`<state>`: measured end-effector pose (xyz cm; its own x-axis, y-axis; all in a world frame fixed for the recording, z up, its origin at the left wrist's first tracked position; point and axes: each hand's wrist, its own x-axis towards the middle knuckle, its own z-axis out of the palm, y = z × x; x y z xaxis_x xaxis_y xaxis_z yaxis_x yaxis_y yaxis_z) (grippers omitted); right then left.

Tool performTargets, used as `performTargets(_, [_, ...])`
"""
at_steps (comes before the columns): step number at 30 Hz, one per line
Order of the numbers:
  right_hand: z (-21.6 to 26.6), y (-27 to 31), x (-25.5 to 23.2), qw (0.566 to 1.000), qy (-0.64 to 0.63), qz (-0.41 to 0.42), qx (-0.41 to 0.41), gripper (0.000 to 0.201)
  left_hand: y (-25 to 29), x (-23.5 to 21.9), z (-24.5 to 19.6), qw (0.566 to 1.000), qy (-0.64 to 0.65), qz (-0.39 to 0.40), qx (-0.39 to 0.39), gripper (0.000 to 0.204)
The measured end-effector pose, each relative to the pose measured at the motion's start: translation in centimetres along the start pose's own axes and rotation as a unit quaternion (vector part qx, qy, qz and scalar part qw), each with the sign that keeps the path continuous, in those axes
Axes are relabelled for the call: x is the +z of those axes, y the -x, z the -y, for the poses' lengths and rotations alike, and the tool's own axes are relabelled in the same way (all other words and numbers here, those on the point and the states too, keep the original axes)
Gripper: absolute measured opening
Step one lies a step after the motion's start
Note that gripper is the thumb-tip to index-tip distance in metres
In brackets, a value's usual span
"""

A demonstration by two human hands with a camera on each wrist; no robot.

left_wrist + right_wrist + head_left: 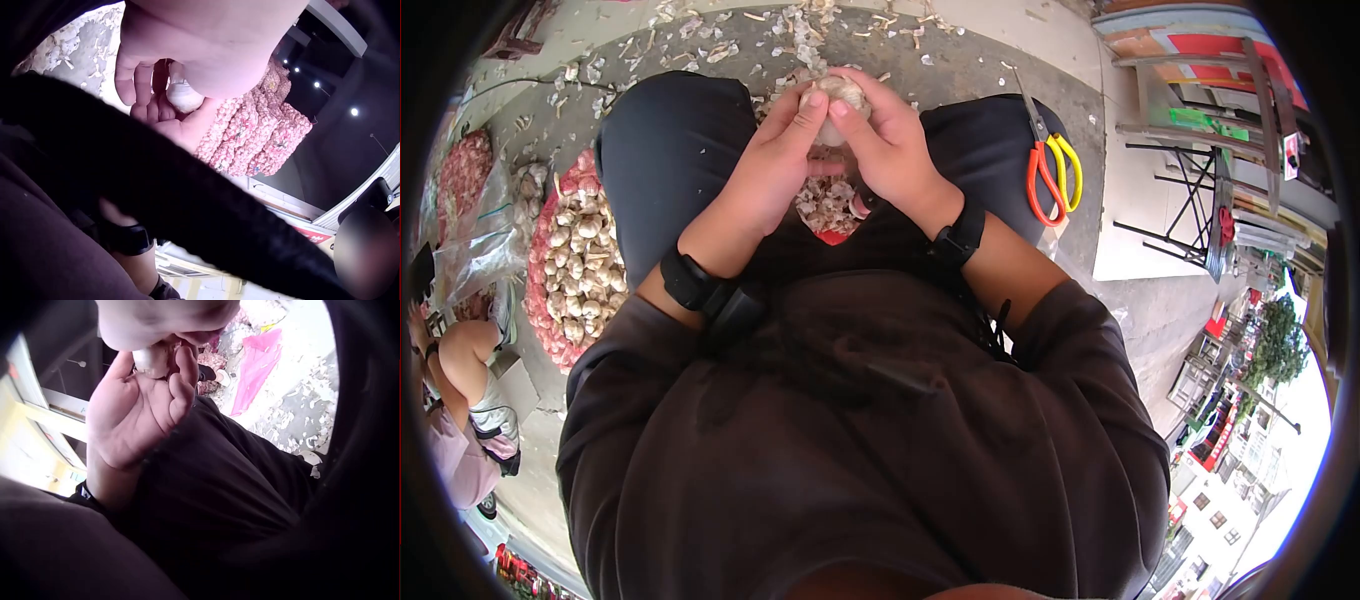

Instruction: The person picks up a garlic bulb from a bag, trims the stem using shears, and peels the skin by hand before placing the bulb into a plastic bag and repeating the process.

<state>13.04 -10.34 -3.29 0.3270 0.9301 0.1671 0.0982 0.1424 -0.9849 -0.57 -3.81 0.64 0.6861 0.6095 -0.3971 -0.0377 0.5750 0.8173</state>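
Hands meet top centre of frame: left hand (775, 165) and right hand (890, 150) both pinch pale papery garlic bulb (835, 97) between fingertips, bulb above both knees, equally near each hand; orange-yellow scissors (1050, 170) lie right.

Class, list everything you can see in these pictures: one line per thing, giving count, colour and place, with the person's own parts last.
garlic bulb: one, off-white, pinched between both hands above the knees
peeled garlic pile: one heap, pale, between the thighs
mesh sack of garlic: one, red, open on the ground beside the left leg
scissors: one pair, orange and yellow handles, on the ground beside the right leg
garlic skins: many, whitish, scattered on the ground ahead
left hand: grip on the bulb
right hand: grip on the bulb
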Motion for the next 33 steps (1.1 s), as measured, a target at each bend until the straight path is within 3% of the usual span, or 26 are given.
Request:
performTargets(3, [1.9,0.3,-0.1,0.998,0.020,0.013,0.051,0.033,-0.4,-0.6,0.7,0.998,-0.047,0.022,-0.034,0.038])
performTargets(9, [2.0,0.2,0.7,1.000,-0.009,-0.024,0.003,0.027,-1.3,-0.7,1.1,0.973,0.192,0.034,-0.122,0.033])
performTargets(11, [2.2,0.0,0.5,0.999,-0.008,-0.034,-0.007,0.026,-1.1,-0.4,0.6,0.975,0.183,0.018,-0.129,0.031])
performTargets(14, [-0.1,-0.2,-0.5,0.995,0.073,-0.048,0.038,0.024,-0.9,-0.7,0.4,0.977,0.182,0.016,-0.111,0.029])
performTargets(17, [0.1,-0.3,-1.1,0.964,0.197,0.040,0.172,0.028,-1.1,-1.4,0.9,0.983,0.168,0.030,-0.061,0.030])
performTargets(18, [-1.3,0.1,-1.1,0.956,0.278,0.032,0.083,0.031,-1.3,-1.5,1.0,0.986,0.160,0.035,-0.039,0.031])
performTargets(20, [-5.3,1.1,-1.2,0.898,0.427,0.016,-0.100,0.037,-1.3,-1.3,0.9,0.991,0.132,0.005,-0.029,0.032])
performTargets(22, [-2.4,0.5,-1.2,0.972,0.227,0.036,0.056,0.042,-1.1,-1.0,0.7,0.996,0.082,-0.036,-0.017,0.032])
performTargets(23, [-0.7,0.2,-1.1,0.983,0.119,0.046,0.133,0.044,-1.0,-0.8,0.5,0.997,0.044,-0.061,-0.011,0.032])
performTargets(26, [2.0,0.1,-1.3,0.980,0.047,0.134,0.137,0.044,-0.9,-0.6,0.5,0.996,-0.007,-0.089,0.010,0.031])
performTargets(29, [1.4,0.3,-0.4,0.991,0.096,0.080,-0.055,0.043,-1.8,-1.0,1.8,0.994,0.024,-0.067,0.084,0.030])
performTargets(30, [2.0,0.3,-0.3,0.990,0.100,0.095,-0.032,0.043,-2.0,-1.0,2.0,0.991,0.043,-0.055,0.117,0.029])
performTargets(33, [3.7,0.3,-0.5,0.983,0.118,0.137,0.009,0.046,-1.8,-0.8,1.8,0.991,0.050,-0.080,0.098,0.031])
